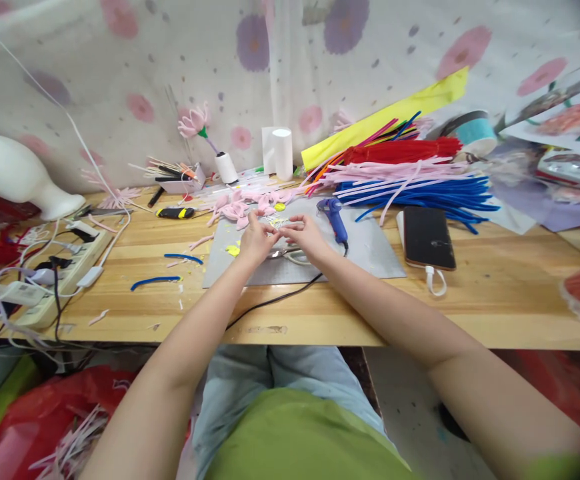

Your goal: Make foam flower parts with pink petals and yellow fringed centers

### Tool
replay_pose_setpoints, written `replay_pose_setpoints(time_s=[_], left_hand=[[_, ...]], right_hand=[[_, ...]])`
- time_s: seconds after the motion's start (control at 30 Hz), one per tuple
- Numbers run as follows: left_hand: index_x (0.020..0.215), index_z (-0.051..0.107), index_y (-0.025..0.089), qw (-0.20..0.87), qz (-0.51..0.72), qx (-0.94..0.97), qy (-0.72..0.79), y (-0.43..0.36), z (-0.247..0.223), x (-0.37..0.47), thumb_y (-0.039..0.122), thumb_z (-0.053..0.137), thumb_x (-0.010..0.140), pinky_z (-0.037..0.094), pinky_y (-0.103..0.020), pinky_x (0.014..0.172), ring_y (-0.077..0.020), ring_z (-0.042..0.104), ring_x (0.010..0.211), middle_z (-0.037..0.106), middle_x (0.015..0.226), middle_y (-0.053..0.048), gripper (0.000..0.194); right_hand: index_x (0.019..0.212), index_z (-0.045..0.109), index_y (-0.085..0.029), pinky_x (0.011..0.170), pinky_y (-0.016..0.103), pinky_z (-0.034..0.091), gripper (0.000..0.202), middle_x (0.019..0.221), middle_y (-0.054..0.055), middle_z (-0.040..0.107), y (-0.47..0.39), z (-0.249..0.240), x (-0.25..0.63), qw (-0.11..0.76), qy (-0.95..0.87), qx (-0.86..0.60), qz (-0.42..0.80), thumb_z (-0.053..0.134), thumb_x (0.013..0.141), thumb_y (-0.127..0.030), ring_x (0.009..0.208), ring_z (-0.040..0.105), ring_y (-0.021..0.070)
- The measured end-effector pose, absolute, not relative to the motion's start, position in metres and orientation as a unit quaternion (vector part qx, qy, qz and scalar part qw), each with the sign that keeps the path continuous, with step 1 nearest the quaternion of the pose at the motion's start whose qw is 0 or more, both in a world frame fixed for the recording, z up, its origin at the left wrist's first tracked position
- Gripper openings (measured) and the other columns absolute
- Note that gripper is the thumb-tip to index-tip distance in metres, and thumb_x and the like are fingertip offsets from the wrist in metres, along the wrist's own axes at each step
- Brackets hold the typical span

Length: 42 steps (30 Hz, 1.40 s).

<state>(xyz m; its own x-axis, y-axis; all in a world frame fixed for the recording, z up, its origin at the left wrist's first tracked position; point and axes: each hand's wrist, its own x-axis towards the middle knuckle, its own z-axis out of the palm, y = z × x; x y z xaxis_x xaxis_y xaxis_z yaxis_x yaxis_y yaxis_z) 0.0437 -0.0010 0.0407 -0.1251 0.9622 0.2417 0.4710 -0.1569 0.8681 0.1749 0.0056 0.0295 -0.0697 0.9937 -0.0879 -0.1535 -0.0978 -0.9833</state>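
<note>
Over the grey mat (pixel 380 257), my left hand (pixel 257 240) and my right hand (pixel 307 235) come together with fingertips pinched. Whatever they hold is too small and blurred to name. A pair of scissors (pixel 297 256) lies on the mat, partly hidden under my hands. Just beyond them are pink fuzzy petal shapes (pixel 237 208) and yellow scraps (pixel 233 251). To the right of my right hand rests a blue hot glue gun (pixel 335 219), its black cord (pixel 280 297) trailing across the table front.
Bundles of blue (pixel 430 195), pink and red (pixel 405 151) pipe cleaners lie at the back right, near a phone (pixel 429 237). A utility knife (pixel 175 213), a pink pipe-cleaner flower (pixel 195 121) and a power strip (pixel 65 277) occupy the left. Blue offcuts (pixel 155 282) lie nearer.
</note>
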Motion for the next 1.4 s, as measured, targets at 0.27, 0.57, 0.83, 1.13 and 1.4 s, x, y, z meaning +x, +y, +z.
replay_pose_setpoints(time_s=[0.27, 0.57, 0.83, 1.13, 1.4], left_hand=[[0.11, 0.046, 0.022, 0.258, 0.453, 0.583, 0.623, -0.005, 0.047, 0.035, 0.014, 0.077, 0.054, 0.036, -0.021, 0.063, -0.013, 0.056, 0.06, 0.066, 0.066, 0.005, 0.065], [0.115, 0.043, 0.021, 0.224, 0.435, 0.617, 0.616, -0.006, 0.043, 0.029, 0.017, 0.075, 0.058, 0.038, -0.022, 0.063, -0.014, 0.059, 0.063, 0.067, 0.069, 0.003, 0.066], [0.113, 0.043, 0.02, 0.23, 0.419, 0.597, 0.645, -0.008, 0.032, 0.01, 0.017, 0.073, 0.059, 0.039, -0.024, 0.063, -0.0134, 0.056, 0.059, 0.067, 0.066, 0.003, 0.062], [0.099, 0.055, 0.021, 0.135, 0.408, 0.566, 0.704, 0.003, 0.042, -0.051, 0.033, 0.058, 0.078, 0.043, -0.027, 0.071, -0.0149, 0.061, 0.07, 0.068, 0.074, 0.0, 0.025], [0.095, 0.067, 0.021, 0.102, 0.235, 0.753, 0.606, -0.005, 0.028, -0.067, 0.03, 0.064, 0.074, 0.041, -0.037, 0.097, -0.023, 0.056, 0.108, 0.067, 0.107, -0.007, 0.023]], right_hand=[[0.084, 0.038, -0.022, 0.062, 0.024, 0.044, 0.036, 0.066, -0.007, 0.058, 0.013, 0.027, 0.156, 0.507, -0.444, -0.478, 0.563, 0.066, 0.062, -0.016, 0.062, 0.057, 0.0103], [0.081, 0.039, -0.022, 0.067, 0.026, 0.046, 0.038, 0.061, -0.009, 0.058, 0.018, 0.021, 0.148, 0.521, -0.469, -0.475, 0.531, 0.069, 0.059, -0.017, 0.065, 0.061, 0.0124], [0.08, 0.036, -0.023, 0.059, 0.022, 0.046, 0.038, 0.059, -0.009, 0.058, 0.02, 0.027, 0.146, 0.528, -0.417, -0.496, 0.548, 0.069, 0.063, -0.015, 0.06, 0.061, 0.0104], [0.085, 0.038, -0.022, 0.05, 0.02, 0.042, 0.032, 0.057, -0.01, 0.054, 0.034, 0.023, 0.152, 0.434, -0.58, -0.473, 0.502, 0.064, 0.07, -0.012, 0.052, 0.059, 0.0095], [0.096, 0.049, -0.02, 0.059, 0.022, 0.04, 0.036, 0.083, -0.002, 0.066, 0.051, 0.016, 0.145, 0.247, -0.804, -0.417, 0.344, 0.068, 0.067, -0.013, 0.066, 0.058, 0.0104]])
